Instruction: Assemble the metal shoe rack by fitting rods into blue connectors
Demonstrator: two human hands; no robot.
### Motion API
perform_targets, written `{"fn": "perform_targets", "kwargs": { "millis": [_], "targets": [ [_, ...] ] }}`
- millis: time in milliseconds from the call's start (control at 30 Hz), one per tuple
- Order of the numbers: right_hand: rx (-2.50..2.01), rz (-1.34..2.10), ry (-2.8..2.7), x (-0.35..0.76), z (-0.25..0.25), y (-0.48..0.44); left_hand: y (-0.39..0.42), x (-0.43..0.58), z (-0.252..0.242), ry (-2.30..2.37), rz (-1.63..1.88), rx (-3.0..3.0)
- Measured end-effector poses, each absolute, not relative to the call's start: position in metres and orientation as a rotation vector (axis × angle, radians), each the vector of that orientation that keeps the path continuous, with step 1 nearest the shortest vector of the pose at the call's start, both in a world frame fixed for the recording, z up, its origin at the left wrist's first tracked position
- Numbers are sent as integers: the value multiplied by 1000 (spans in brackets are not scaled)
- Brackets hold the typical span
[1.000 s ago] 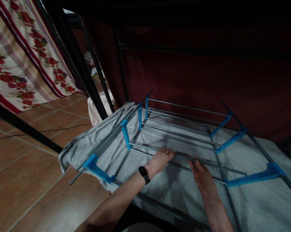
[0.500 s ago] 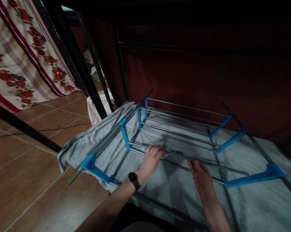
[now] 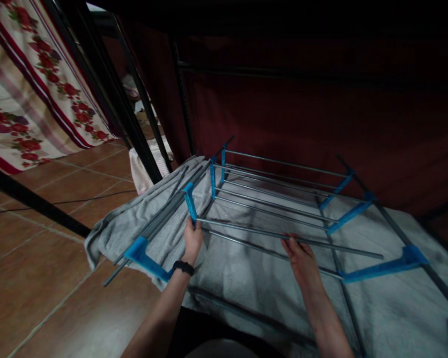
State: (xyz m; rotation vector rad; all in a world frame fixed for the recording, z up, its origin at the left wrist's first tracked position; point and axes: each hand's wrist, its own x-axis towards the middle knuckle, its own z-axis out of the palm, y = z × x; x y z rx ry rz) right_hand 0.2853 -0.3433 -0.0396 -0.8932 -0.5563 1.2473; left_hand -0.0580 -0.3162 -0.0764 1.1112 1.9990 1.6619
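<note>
A rack of grey metal rods and blue plastic brackets lies on a grey blanket [image 3: 231,268]. My left hand [image 3: 192,241], with a black watch on the wrist, is closed around the lower end of a blue bracket [image 3: 189,201], where a metal rod [image 3: 242,228] meets it. My right hand [image 3: 300,256] pinches the same rod right of its middle, thumb and fingers against it. The rod's right end is free, above the front right blue bracket [image 3: 384,268]. Another rod [image 3: 246,242] runs just below it between the sides.
Several loose rods [image 3: 160,214] lie along the rack's left side. Black metal bed posts [image 3: 130,124] stand at the left, and a dark red cloth [image 3: 283,119] hangs behind. A cable [image 3: 93,197] crosses the tiled floor [image 3: 60,278]. A flowered curtain [image 3: 41,74] hangs at far left.
My left hand has slid left along the rod, from near its middle to the blue bracket at its left end. My right hand stays on the rod, almost in place.
</note>
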Motion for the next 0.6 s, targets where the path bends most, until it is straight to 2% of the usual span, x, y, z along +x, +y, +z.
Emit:
{"fn": "perform_targets", "kwargs": {
  "millis": [600],
  "targets": [
    [-974, 1051, -525, 260, -47, -372, -324, -49, -67, 2368, 1430, 1163]
  ]
}}
